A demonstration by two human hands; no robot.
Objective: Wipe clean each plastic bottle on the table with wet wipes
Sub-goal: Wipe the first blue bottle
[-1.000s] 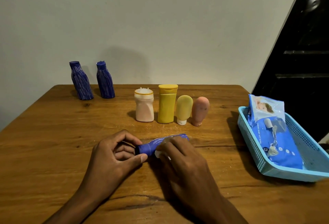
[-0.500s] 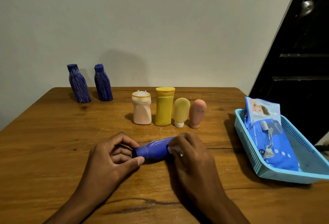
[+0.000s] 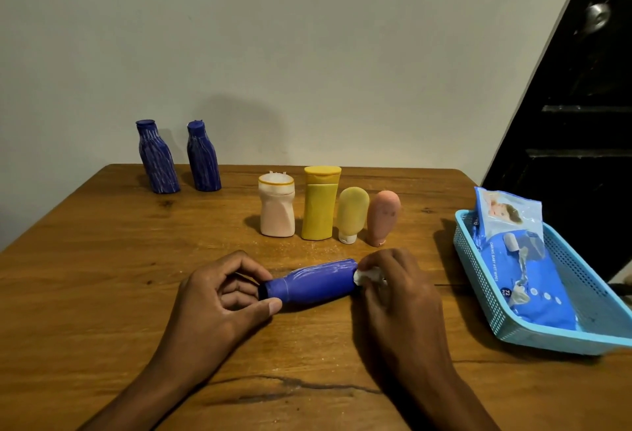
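A blue plastic bottle (image 3: 313, 283) lies on its side on the wooden table (image 3: 102, 259), cap end to the left. My left hand (image 3: 222, 297) grips its cap end between thumb and fingers. My right hand (image 3: 396, 297) pinches a crumpled white wet wipe (image 3: 366, 275) against the bottle's base end. Two streaked blue bottles (image 3: 157, 158) (image 3: 202, 157) stand at the back left. In the middle stand a pale pink bottle (image 3: 277, 206), a yellow bottle (image 3: 319, 203), a small yellow tube (image 3: 352, 213) and a small pink tube (image 3: 382, 216).
A light blue plastic basket (image 3: 602, 314) sits at the table's right edge with a blue pack of baby wet wipes (image 3: 523, 266) in it. A grey wall runs behind the table. A dark doorway lies to the right.
My right hand has slid the wipe along the bottle from near the neck to the base end, uncovering the blue body. My left hand still holds the cap end.
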